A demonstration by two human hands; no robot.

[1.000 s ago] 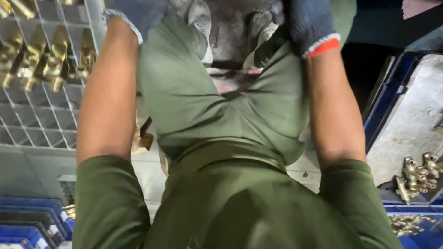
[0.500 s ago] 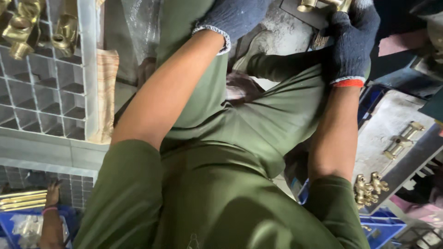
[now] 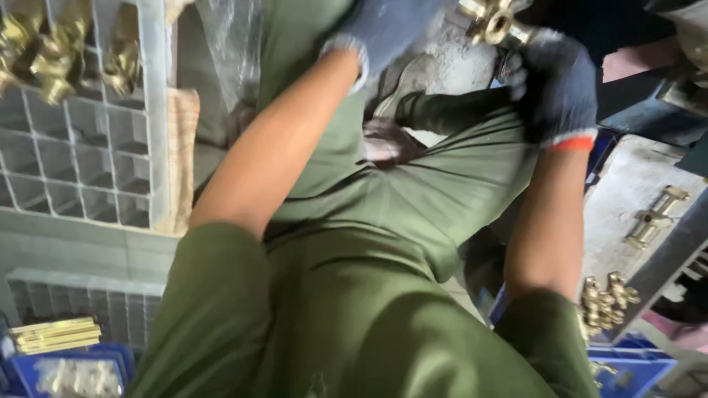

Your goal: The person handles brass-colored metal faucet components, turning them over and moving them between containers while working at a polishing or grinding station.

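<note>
Across the last second the view has been swung, so the white plastic grid tray (image 3: 88,169) is now seen at upper left. The dark-gloved hands, left (image 3: 383,29) and right (image 3: 553,88), have been brought closer together. The cross-shaped brass fitting (image 3: 493,21) is now seen at top centre just beside the right hand; whether it is clamped cannot be told.

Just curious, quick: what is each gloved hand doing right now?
Left hand: blurred, grip cannot be told.
Right hand: closed, touching the brass fitting.

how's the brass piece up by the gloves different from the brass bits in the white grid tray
The brass fitting is a single piece at the gloved right hand, near the left hand; the tray pieces are several, standing in cells of the white grid tray, untouched. The fitting looks cross-shaped; the tray pieces look taller. All are yellow metal.
</note>
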